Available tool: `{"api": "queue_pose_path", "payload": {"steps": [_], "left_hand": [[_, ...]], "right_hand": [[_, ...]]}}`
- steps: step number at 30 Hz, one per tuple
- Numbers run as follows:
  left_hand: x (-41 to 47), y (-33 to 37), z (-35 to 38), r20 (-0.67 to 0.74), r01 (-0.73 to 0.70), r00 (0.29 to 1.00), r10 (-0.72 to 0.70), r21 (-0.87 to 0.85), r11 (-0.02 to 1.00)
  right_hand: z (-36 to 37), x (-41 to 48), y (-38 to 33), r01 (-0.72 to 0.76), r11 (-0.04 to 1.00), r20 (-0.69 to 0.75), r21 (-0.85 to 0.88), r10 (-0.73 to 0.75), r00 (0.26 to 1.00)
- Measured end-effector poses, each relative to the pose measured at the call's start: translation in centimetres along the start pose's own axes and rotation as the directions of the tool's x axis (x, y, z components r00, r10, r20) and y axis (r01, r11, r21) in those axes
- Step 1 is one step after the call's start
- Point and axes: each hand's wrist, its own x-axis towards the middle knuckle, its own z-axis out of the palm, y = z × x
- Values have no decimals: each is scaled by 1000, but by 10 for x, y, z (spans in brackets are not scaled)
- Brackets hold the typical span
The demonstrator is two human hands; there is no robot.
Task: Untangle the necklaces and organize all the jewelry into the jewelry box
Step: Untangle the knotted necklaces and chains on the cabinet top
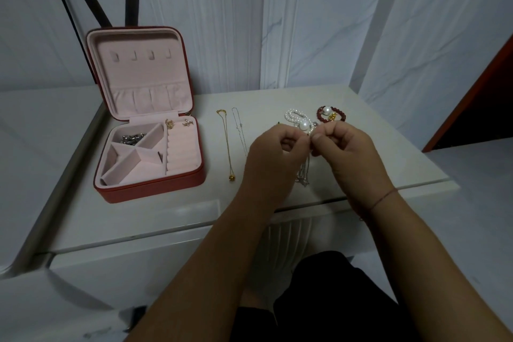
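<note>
Step in hand: looks like the untangling bit, not the packing yet. Both hands are up over the near right part of the table [166, 216], picking at a knot.
Left hand [273, 153]: fingers curled in, thumb and forefinger pinching the top of the tangled silver chains [303, 172].
Right hand [349, 153]: same deal, pinching the same tangle, fingertips pretty much touching the left hand's.
Tangled silver chains: hang down between the two hands. Can't tell if the little pendants at the bottom touch the table.
Gold necklace [227, 144]: laid out straight just right of the box, ball pendant at the near end.
Thin silver necklace [239, 130]: just beside the gold one, on its right, also straight.
Pearl strand [294, 116]: bunched just beyond the hands, partly hidden.
Red bead bracelet [323, 118]: far right, next to the pearls.
Jewelry box [150, 189]: open on the left, lid propped up, with a chunky silver chain [133, 138] in the far-left compartment.
Next move: my guess is small, gentle teasing of the loops. A hard pull would likely tighten links this fine.
</note>
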Motion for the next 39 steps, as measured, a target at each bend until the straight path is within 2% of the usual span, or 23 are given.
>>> {"api": "queue_pose_path", "payload": {"steps": [5,8,12,17,21,26,28,31,33,35,39], "left_hand": [[4,0,-2,136,143,980,-147,37,989],[3,1,-5,174,198,966,-192,-17,980],[3,-1,-9,144,254,960,-238,-101,962],[1,0,-9,140,295,951,-276,-143,945],[1,2,-7,164,376,924,-346,-216,901],[0,-3,-8,206,421,905,-373,-294,858],[2,-5,-9,221,446,894,-389,-373,813],[4,-5,-11,254,498,867,-429,-496,712],[4,-4,-11,299,524,850,-433,-560,641],[3,-3,-11,335,538,842,-423,-588,604],[3,-5,-14,374,548,836,-401,-548,632]], "right_hand": [[2,0,2,-68,997,43,35,66,997],[4,0,4,-145,976,43,161,140,989],[7,1,2,-201,932,44,302,197,979],[7,2,0,-242,898,99,368,220,970],[8,4,1,-236,903,146,358,196,970],[8,4,4,-196,943,100,268,175,979],[5,4,6,-195,954,44,229,190,981],[2,4,9,-216,937,-34,274,234,972],[0,3,8,-220,941,-13,259,231,973],[0,-1,5,-228,962,47,151,223,974],[1,-7,2,-264,962,176,71,249,952]]}}
